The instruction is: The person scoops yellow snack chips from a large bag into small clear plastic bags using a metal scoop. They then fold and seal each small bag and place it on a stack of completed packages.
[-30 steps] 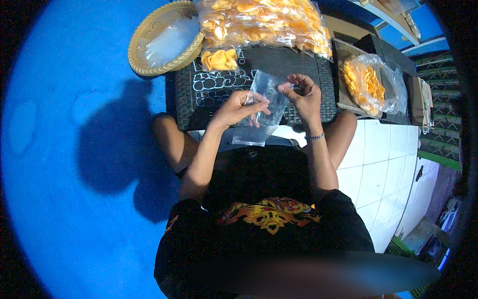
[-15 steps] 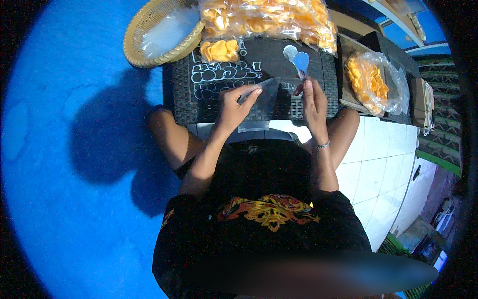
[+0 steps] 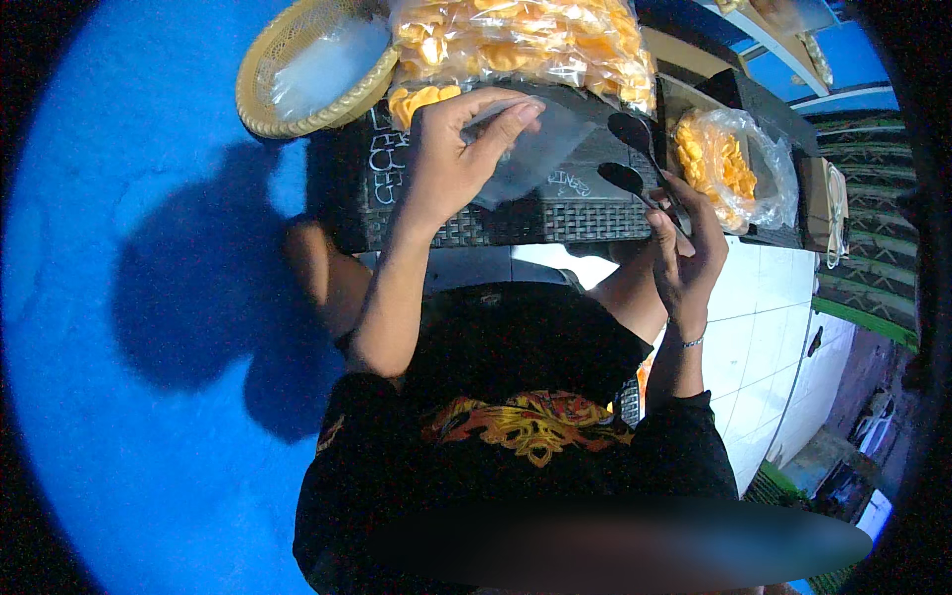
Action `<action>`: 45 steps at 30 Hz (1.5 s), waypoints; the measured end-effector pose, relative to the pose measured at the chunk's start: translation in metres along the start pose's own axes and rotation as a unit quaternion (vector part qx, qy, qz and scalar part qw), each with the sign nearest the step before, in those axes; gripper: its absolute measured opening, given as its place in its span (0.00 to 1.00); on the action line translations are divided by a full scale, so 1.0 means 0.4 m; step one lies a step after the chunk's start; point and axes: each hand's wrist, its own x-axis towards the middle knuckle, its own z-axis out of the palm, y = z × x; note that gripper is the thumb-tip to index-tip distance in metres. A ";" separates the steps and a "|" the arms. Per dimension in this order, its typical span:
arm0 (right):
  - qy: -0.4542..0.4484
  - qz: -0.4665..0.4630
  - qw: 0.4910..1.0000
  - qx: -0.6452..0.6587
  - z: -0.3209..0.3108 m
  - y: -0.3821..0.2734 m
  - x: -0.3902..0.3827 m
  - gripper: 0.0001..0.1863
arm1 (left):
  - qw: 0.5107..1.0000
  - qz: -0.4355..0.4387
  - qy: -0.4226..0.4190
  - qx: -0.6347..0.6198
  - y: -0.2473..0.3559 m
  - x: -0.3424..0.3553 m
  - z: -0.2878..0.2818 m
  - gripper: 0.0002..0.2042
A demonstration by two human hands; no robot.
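My left hand (image 3: pixel 451 164), above the black woven table (image 3: pixel 446 230), pinches a thin clear plastic bag (image 3: pixel 550 144) between thumb and fingers. The bag hangs out to the right, and I cannot tell whether its mouth is apart. In my right hand (image 3: pixel 691 263), by the table's right edge, are two spoons, one spoon (image 3: pixel 621 178) lower and another spoon (image 3: pixel 629 129) above it. Their bowls look dark and point up and left. Behind my left hand lies a small bag of orange crisps (image 3: pixel 418 103), partly covered by it.
Several filled bags of orange crisps (image 3: pixel 526 50) are piled at the table's far side. A woven basket (image 3: pixel 248 89) of clear plastic bags stands far left. To the right, a large opened bag of crisps (image 3: pixel 716 171) sits in a box. White floor tiles (image 3: pixel 744 297) lie beyond my right knee.
My left hand has moved up and left with the bag, which now spreads wider. My right hand has swung right and turned the spoons, so their bowls look dark and tilt left.
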 end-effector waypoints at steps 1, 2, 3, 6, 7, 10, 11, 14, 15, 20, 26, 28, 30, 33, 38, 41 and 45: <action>0.009 -0.012 1.000 -0.015 -0.006 -0.008 0.002 0.19 | 0.999 0.019 0.023 0.018 0.013 0.004 0.003 0.09; 0.007 -0.012 1.000 -0.020 -0.010 -0.017 0.000 0.20 | 0.997 0.038 0.047 0.039 0.025 0.001 0.008 0.08; 0.005 -0.011 1.000 -0.025 -0.016 -0.027 -0.004 0.21 | 0.994 0.048 0.071 0.067 0.035 -0.005 0.012 0.08; -0.012 -0.021 0.998 -0.056 -0.031 -0.050 -0.011 0.24 | 0.985 0.069 0.124 0.099 0.057 -0.039 0.016 0.06; -0.024 -0.029 0.997 -0.073 -0.035 -0.055 -0.013 0.25 | 0.982 0.071 0.124 0.121 0.059 -0.046 0.015 0.05; -0.022 -0.085 0.989 -0.116 -0.048 -0.061 -0.010 0.24 | 0.973 0.108 0.126 0.162 0.062 -0.060 0.005 0.05; -0.022 -0.096 0.987 -0.125 -0.052 -0.063 -0.010 0.24 | 0.970 0.118 0.125 0.170 0.063 -0.064 0.003 0.05; -0.026 -0.110 0.984 -0.141 -0.058 -0.070 -0.007 0.25 | 0.966 0.133 0.127 0.181 0.065 -0.072 0.004 0.05; -0.028 -0.110 0.983 -0.141 -0.059 -0.074 -0.007 0.25 | 0.965 0.135 0.130 0.181 0.065 -0.074 0.005 0.05; -0.013 -0.124 0.977 -0.172 -0.061 -0.091 0.002 0.30 | 0.952 0.186 0.124 0.208 0.063 -0.077 0.004 0.07; -0.071 -0.154 0.964 -0.203 -0.076 -0.103 0.017 0.25 | 0.953 0.201 0.087 0.211 0.064 -0.083 -0.001 0.07; -0.074 -0.163 0.961 -0.210 -0.073 -0.102 0.022 0.25 | 0.957 0.196 0.067 0.203 0.062 -0.083 0.000 0.07; -0.083 -0.170 0.957 -0.219 -0.070 -0.101 0.028 0.25 | 0.957 0.195 0.048 0.208 0.058 -0.083 0.001 0.08; -0.110 -0.170 0.952 -0.231 -0.067 -0.102 0.037 0.25 | 0.961 0.176 0.034 0.212 0.051 -0.084 0.001 0.08; -0.176 -0.154 0.938 -0.255 -0.071 -0.109 0.050 0.24 | 0.967 0.152 -0.038 0.202 0.031 -0.081 -0.007 0.06; -0.220 -0.138 0.939 -0.226 -0.078 -0.105 0.065 0.23 | 0.982 0.086 -0.072 0.154 0.013 -0.077 -0.002 0.05; -0.243 -0.144 0.937 -0.204 -0.084 -0.098 0.084 0.20 | 0.990 0.003 -0.123 0.076 -0.010 -0.071 -0.007 0.07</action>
